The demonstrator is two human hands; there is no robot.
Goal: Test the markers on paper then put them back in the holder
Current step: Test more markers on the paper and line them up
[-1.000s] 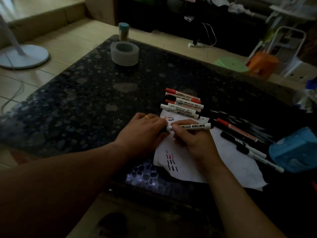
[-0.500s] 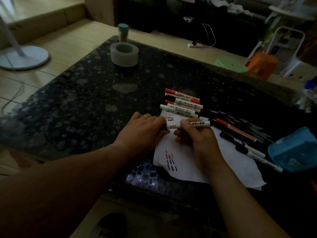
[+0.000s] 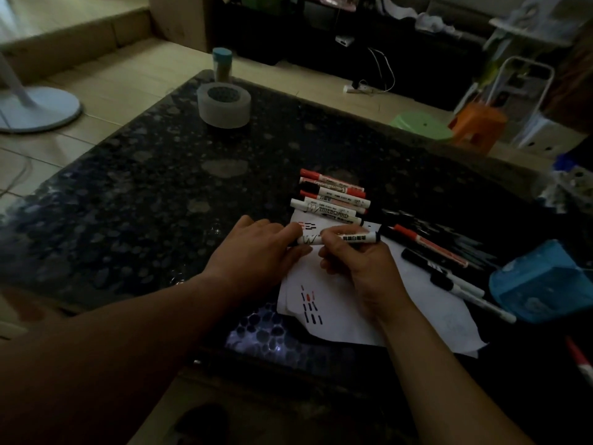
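On the dark table (image 3: 160, 187) the paper (image 3: 417, 316) lies beneath both hands, test strokes showing. The blue holder (image 3: 545, 284) sits near its right side. The right hand (image 3: 362, 264) grips a marker (image 3: 353, 238) level over the sheet, and the left hand (image 3: 256, 248) pinches its cap end, probably to uncap or recap it.

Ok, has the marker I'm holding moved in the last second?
No, barely: the held marker still lies level just below the WHITEBOARD marker, over the paper.
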